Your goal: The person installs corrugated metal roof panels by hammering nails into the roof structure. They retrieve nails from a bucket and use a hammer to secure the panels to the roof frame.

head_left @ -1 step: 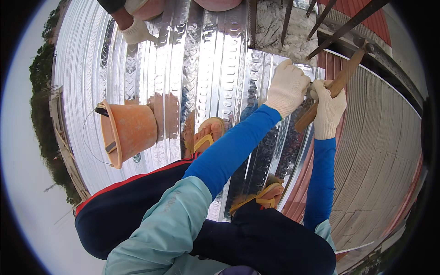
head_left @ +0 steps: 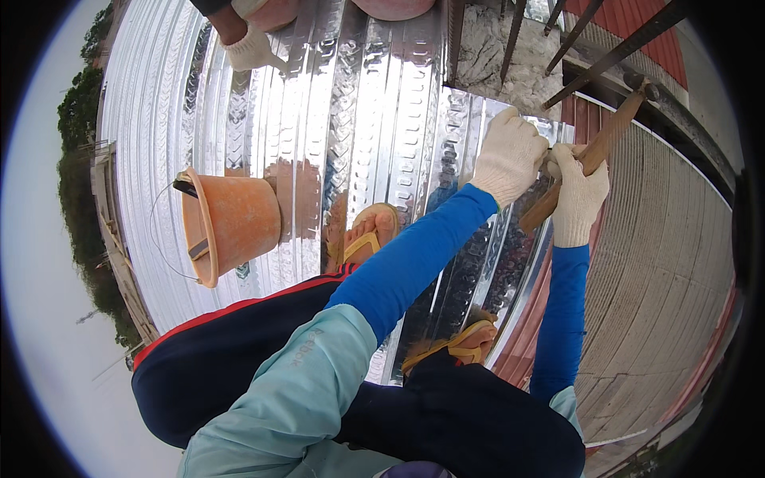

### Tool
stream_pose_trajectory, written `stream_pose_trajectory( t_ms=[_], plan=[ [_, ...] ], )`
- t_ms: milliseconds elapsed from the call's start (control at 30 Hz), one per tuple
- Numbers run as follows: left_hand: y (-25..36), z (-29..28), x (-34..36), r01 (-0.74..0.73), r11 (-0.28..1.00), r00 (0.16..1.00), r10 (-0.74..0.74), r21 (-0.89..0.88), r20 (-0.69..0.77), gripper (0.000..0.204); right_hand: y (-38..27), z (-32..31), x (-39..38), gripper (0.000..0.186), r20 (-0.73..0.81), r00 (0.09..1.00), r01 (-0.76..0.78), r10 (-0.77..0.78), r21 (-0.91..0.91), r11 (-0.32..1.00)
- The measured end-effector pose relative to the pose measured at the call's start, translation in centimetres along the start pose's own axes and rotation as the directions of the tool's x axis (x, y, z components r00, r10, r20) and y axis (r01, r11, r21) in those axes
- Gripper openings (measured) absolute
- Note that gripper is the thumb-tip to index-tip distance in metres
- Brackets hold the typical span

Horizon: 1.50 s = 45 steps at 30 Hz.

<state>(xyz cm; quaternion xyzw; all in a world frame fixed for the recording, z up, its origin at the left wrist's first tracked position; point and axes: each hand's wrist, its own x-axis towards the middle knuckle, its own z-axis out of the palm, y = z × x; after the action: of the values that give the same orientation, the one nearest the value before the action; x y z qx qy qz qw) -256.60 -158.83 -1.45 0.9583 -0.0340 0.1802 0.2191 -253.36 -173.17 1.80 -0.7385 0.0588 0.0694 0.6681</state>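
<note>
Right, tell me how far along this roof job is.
Done: shiny corrugated metal sheets lie across the roof. In hand: right hand grips a wooden hammer handle at the sheet's edge, left hand beside it. Left: can't tell; the orange plastic bucket lies tipped nearby.

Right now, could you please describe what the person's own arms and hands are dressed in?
Both hands wear cream knitted work gloves: the left hand and the right hand. Tight bright blue sleeves cover both forearms down to the glove cuffs. Over them, near the upper arm, sits a looser pale mint-green sleeve bearing small grey lettering. No bare arm shows.
</note>
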Motion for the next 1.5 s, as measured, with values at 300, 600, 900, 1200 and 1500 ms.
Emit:
stream_pose_trajectory(
  t_ms=[300,600,900,1200,1500],
  plan=[
    [0.3,-0.6,-0.2,0.038,0.998,0.999,-0.039,0.041,0.023,0.011,-1.1,0.6,-0.5,0.018,-0.005,1.000,-0.006,0.006,-0.002,1.000],
    [0.7,-0.7,-0.1,0.067,0.993,0.978,-0.084,-0.095,-0.189,0.011,0.0,-0.1,0.4,0.017,-0.002,1.000,0.030,-0.030,-0.037,0.999],
    [1.6,-0.9,-0.2,0.302,0.950,0.939,-0.311,-0.076,-0.148,0.009,-0.7,-0.2,1.8,0.018,-0.049,0.999,0.013,-0.013,-0.006,1.000],
    [1.1,-0.6,-0.4,0.396,0.917,0.892,-0.396,-0.045,-0.220,0.016,-0.4,0.8,2.2,0.025,-0.071,0.996,-0.042,0.045,0.035,0.998],
    [0.7,-0.4,-0.2,0.407,0.914,0.890,-0.398,-0.006,-0.223,0.019,-0.1,2.7,2.8,0.028,-0.045,0.999,-0.007,-0.001,-0.164,0.986]
  ],
)
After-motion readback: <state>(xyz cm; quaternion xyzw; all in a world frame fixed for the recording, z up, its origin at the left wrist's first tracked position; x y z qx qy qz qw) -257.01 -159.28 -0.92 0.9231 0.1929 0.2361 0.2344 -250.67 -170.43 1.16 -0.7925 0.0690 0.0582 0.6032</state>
